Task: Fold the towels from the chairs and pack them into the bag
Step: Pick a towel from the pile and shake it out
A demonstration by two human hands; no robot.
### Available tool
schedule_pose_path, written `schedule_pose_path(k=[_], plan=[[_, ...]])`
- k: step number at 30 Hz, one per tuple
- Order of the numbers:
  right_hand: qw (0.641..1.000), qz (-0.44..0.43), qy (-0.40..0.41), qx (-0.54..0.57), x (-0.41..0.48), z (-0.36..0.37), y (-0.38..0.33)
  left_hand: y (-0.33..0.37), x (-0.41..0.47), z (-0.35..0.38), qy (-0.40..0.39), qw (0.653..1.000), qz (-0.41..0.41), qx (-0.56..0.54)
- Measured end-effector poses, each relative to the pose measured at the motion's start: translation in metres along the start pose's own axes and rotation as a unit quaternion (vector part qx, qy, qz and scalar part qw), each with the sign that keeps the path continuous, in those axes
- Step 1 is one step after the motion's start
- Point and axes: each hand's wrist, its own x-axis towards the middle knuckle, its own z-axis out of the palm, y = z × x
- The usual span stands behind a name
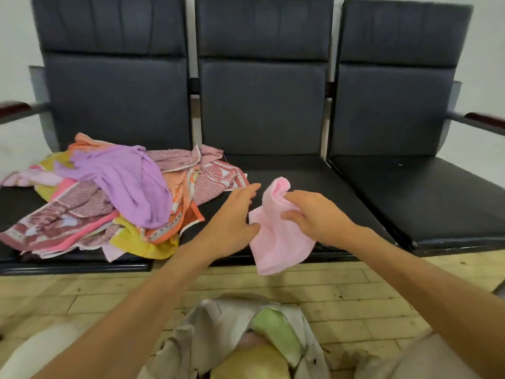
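Now, right hand (314, 217): I grip the pink towel (278, 244), centre frame.
left hand (232, 222): fingers straight, thumb at the towel edge.
towel pile (109, 192): centre left.
bag (196, 324): bottom centre, mouth open.

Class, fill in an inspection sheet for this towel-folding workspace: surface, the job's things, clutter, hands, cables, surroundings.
Surface: three joined dark padded chairs.
Job's things: pink towel held above the middle seat's front edge; towel pile on the left seat, spilling onto the middle one; beige bag open on the floor, with green cloth and yellow cloth inside.
Clutter: nothing seen.
Hands: right hand grips the pink towel; left hand open, at the towel's edge.
Cables: nothing seen.
Surroundings: wooden floor; pale wall behind.
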Motion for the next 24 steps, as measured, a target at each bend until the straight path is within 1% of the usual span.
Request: schedule_pose_path(k=[2,3,7,9,11,13,15,17,20,22,24], plan=[[0.999,-0.043,-0.008,-0.023,-0.001,-0.012,-0.014,-0.001,-0.007,-0.005,0.011,0.994,0.101,0.050],[0.998,-0.062,-0.005,-0.027,-0.003,-0.016,-0.020,-0.003,-0.010,-0.007,0.017,0.988,0.129,0.088],[0.994,-0.109,-0.006,-0.023,-0.016,-0.023,-0.038,-0.004,-0.017,-0.012,0.010,0.958,0.128,0.256],[0.992,-0.124,-0.009,-0.022,-0.025,-0.023,-0.043,-0.004,-0.019,-0.011,-0.013,0.951,0.114,0.289],[0.989,-0.143,-0.016,-0.038,-0.031,-0.023,-0.046,-0.005,-0.020,-0.012,-0.053,0.958,0.084,0.270],[0.986,-0.152,-0.028,-0.064,-0.037,-0.027,-0.047,-0.001,-0.023,-0.011,-0.114,0.969,0.053,0.214],[0.983,-0.154,-0.032,-0.095,-0.040,-0.031,-0.046,0.003,-0.026,-0.008,-0.151,0.973,0.027,0.174],[0.983,-0.139,-0.035,-0.117,-0.044,-0.035,-0.043,0.005,-0.028,-0.005,-0.139,0.977,0.030,0.160],[0.984,-0.103,-0.053,-0.135,-0.050,-0.036,-0.032,0.007,-0.029,-0.001,-0.109,0.985,0.067,0.114],[0.982,-0.091,-0.069,-0.149,-0.055,-0.034,-0.025,0.009,-0.030,0.001,-0.114,0.985,0.083,0.100],[0.982,-0.087,-0.082,-0.146,-0.058,-0.032,-0.020,0.011,-0.032,0.005,-0.122,0.986,0.066,0.091]])
